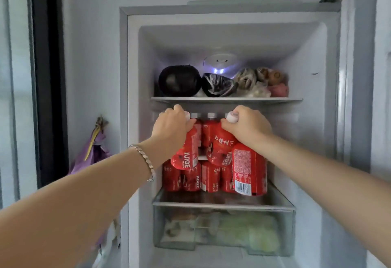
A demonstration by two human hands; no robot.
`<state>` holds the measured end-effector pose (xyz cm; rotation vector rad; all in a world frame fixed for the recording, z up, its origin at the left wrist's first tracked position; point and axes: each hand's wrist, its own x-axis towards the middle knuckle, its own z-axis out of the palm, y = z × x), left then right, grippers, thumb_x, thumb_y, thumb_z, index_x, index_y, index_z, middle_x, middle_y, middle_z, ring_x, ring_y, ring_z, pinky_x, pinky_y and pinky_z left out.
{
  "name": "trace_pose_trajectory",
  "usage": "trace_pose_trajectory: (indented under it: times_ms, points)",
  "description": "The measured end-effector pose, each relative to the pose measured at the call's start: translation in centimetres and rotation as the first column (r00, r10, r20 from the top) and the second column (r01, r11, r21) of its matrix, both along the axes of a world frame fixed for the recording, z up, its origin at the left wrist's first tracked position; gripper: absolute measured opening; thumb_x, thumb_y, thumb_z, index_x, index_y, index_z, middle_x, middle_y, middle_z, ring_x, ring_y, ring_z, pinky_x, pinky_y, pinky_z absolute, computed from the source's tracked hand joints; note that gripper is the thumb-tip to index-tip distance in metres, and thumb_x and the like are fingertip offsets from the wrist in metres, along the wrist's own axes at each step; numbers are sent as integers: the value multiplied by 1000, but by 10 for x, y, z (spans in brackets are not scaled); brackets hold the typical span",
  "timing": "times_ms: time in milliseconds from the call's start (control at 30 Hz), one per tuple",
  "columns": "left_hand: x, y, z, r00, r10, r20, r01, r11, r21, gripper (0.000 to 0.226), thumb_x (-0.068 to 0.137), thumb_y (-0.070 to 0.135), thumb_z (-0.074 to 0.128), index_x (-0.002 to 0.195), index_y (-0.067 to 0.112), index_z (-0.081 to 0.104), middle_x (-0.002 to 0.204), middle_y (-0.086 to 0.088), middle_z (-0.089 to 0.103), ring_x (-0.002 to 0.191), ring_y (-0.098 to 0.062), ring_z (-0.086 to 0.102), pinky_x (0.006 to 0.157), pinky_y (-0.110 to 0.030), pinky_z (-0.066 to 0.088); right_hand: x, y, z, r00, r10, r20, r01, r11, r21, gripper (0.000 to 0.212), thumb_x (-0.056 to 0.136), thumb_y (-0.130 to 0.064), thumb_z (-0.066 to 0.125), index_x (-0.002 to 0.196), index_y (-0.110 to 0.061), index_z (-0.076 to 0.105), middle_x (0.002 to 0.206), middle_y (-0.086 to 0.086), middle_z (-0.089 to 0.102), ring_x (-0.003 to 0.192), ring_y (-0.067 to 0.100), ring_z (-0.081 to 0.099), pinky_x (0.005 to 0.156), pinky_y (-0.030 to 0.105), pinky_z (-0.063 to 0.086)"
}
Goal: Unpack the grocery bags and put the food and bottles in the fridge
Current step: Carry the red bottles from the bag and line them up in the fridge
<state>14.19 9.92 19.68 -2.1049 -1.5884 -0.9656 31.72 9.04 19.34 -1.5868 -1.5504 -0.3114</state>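
The fridge [135, 119] stands open in front of me. My left hand [171, 128] grips the neck of a red juice bottle [186, 153] with a white cap, tilted, at the left of the middle shelf. My right hand [247, 126] grips the necks of two red juice bottles [249, 168] at the right, both tilted toward me. Several more red bottles [210, 178] stand upright behind them on the middle shelf [222, 204]. Both held bottles hang just in front of that row.
The top shelf [226, 99] carries dark bagged items [179, 81] and bagged food [262, 81]. A clear drawer [224, 229] with greens sits below. The fridge door [372, 98] stands open at right. A purple bag [93, 153] hangs on the wall at left.
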Motion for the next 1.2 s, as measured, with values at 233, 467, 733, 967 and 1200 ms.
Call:
trace_pose_trajectory:
  times_ms: [233,467,733,967,1200]
  points:
    - [6,124,13,997,54,-48,-55,998,-32,46,98,39,42,123,0,44,121,-18,53,114,-33,51,86,-35,44,-21,106,23,999,-30,36,32,997,-70,35,83,-45,61,96,-12,61,92,2,60,89,24,60,66,28,39]
    - [15,191,11,996,71,-59,-75,996,-57,46,95,37,49,124,1,50,120,-18,59,112,-35,56,88,-39,46,-29,170,24,997,48,67,-34,981,-190,44,82,-48,63,102,-9,59,96,3,59,85,21,56,67,28,40]
    - [24,202,-25,990,-29,137,23,999,41,44,99,30,34,135,5,35,133,-23,33,120,-39,38,96,-42,37,-32,215,36,979,170,115,-131,949,-288,52,76,-53,68,99,-7,64,89,2,60,84,18,58,71,25,44]
    - [48,199,-53,995,-88,45,87,996,22,98,83,68,42,149,22,-13,158,-3,1,146,-22,-5,112,-58,3,30,189,27,990,113,-85,-121,989,-90,52,81,-58,59,64,-10,55,62,3,51,70,21,53,59,28,36]
    - [62,208,-53,995,65,-78,-70,996,-51,87,85,67,41,145,42,-17,157,-8,-7,144,-26,-18,103,-72,6,100,173,24,979,-23,-203,55,986,157,47,92,-35,54,57,-4,61,60,10,57,68,23,53,65,27,32]
